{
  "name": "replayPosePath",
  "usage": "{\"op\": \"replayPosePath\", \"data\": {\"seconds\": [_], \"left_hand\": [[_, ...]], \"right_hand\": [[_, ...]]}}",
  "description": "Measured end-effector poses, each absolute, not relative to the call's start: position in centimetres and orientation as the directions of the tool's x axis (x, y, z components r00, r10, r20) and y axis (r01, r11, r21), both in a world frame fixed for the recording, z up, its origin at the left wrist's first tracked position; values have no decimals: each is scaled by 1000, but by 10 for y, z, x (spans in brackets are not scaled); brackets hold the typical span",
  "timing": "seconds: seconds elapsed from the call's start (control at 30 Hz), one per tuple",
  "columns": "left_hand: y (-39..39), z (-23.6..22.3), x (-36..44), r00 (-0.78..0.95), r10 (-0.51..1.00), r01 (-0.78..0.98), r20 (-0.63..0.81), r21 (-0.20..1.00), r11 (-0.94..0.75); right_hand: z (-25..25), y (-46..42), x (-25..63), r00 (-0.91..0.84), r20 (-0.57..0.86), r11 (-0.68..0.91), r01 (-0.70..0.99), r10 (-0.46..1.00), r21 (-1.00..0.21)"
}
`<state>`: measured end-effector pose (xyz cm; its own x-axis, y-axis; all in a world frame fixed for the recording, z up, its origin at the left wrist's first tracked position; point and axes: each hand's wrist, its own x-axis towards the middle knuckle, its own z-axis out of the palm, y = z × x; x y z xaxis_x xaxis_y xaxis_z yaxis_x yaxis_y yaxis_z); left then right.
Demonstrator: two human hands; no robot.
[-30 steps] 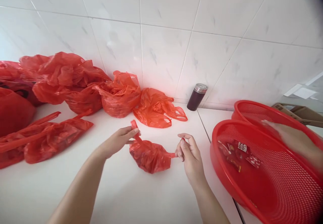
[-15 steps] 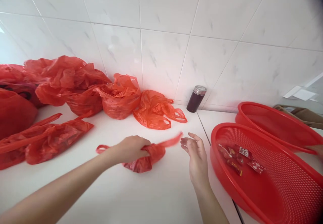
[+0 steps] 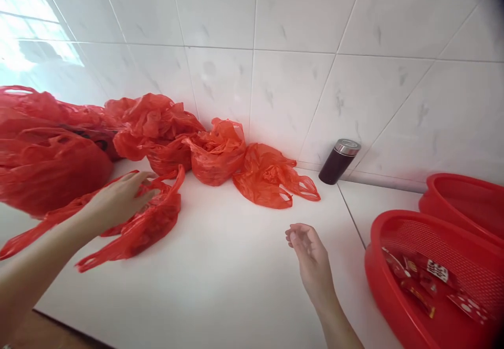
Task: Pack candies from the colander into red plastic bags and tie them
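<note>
Red crinkled plastic bag (image 3: pixel 146 224) lies beneath the spread fingers of the left hand (image 3: pixel 118 199); the right hand (image 3: pixel 309 252) hovers open, empty.

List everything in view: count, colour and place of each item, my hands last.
Wall tiles: many, white with grey veins, behind the counter.
Counter: one, white, under everything.
Bunched plastic bags: several, exact count hidden, red, heaped along the wall.
Flat plastic bags: about two, red, front left on the counter.
Flask: one, dark maroon with steel cap, lying tilted against the wall.
Mesh baskets: two, red, at right, one behind the other.
Printed packets: several, mainly red, in the nearer basket.
Left hand: one, spread over the flat bags.
Right hand: one, empty, above the bare counter.
</note>
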<state>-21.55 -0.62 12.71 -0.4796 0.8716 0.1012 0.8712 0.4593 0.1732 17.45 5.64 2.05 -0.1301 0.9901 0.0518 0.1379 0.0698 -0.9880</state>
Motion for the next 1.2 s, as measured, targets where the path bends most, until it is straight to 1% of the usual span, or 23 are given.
{"op": "replayPosePath", "data": {"seconds": [0.03, 0.07, 0.13, 0.2, 0.23, 0.27, 0.3, 0.37, 0.47, 0.53, 0.63, 0.7, 0.8, 0.83, 0.87, 0.9, 0.97, 1.03, 1.1, 1.13, 1.2], "left_hand": [[-6, 128, -212, -470, 874, 877, 122, 170, 448], [-5, 128, -205, -440, 892, 891, 100, 171, 421], [0, 124, -182, -313, 949, 929, -47, 194, 316], [10, 116, -153, -122, 967, 954, -226, 242, 177], [17, 110, -138, -31, 960, 958, -280, 265, 108], [27, 104, -123, 48, 952, 959, -302, 280, 40], [38, 98, -108, 110, 947, 957, -300, 288, -20], [67, 83, -81, 183, 953, 952, -240, 284, -111], [112, 57, -45, 210, 969, 950, -128, 263, -171], [136, 38, -29, 199, 974, 951, -112, 264, -163], [162, 13, -20, 144, 983, 954, -116, 279, -106], [175, 2, -22, 102, 990, 953, -94, 295, -70], [193, -2, -28, 48, 998, 939, -38, 343, -32], [197, 0, -29, 32, 999, 929, -20, 369, -22], [199, 3, -28, 19, 1000, 916, -1, 400, -17], [198, 7, -25, 11, 1000, 899, 21, 438, -20], [189, 19, -17, 18, 997, 843, 72, 535, -54], [171, 34, -7, 71, 991, 749, 111, 651, -126], [149, 49, 2, 174, 981, 617, 89, 766, -179], [137, 55, 7, 239, 969, 550, 53, 815, -180], [116, 62, 17, 376, 925, 418, -45, 900, -126]], "right_hand": [[18, 61, 174, -137, 69, 94, 186, 988, -978], [16, 66, 174, -147, 94, 129, 245, 985, -961], [10, 82, 173, -178, 176, 236, 416, 968, -878], [3, 101, 171, -216, 255, 334, 579, 943, -744], [0, 112, 169, -226, 283, 361, 640, 932, -678], [-2, 124, 167, -228, 305, 375, 684, 925, -625], [-3, 135, 165, -221, 323, 378, 715, 920, -588], [-4, 158, 161, -195, 346, 362, 769, 918, -527], [-5, 187, 162, -159, 332, 301, 847, 930, -439], [-8, 200, 167, -143, 274, 248, 882, 951, -401], [-14, 198, 181, -142, 180, 200, 910, 973, -362], [-17, 181, 192, -144, 149, 188, 919, 978, -345], [-16, 137, 210, -140, 109, 169, 926, 984, -337], [-14, 121, 215, -149, 84, 169, 913, 985, -372], [-11, 104, 219, -160, 54, 167, 883, 986, -439], [-7, 90, 222, -165, 30, 156, 832, 986, -533], [6, 67, 226, -138, 17, 105, 657, 990, -747], [25, 54, 225, -48, 51, 66, 429, 998, -901], [47, 49, 224, 32, 88, 82, 164, 996, -983], [57, 49, 222, 44, 104, 103, 20, 994, -994], [75, 49, 219, 16, 134, 133, -258, 991, -957]]}}
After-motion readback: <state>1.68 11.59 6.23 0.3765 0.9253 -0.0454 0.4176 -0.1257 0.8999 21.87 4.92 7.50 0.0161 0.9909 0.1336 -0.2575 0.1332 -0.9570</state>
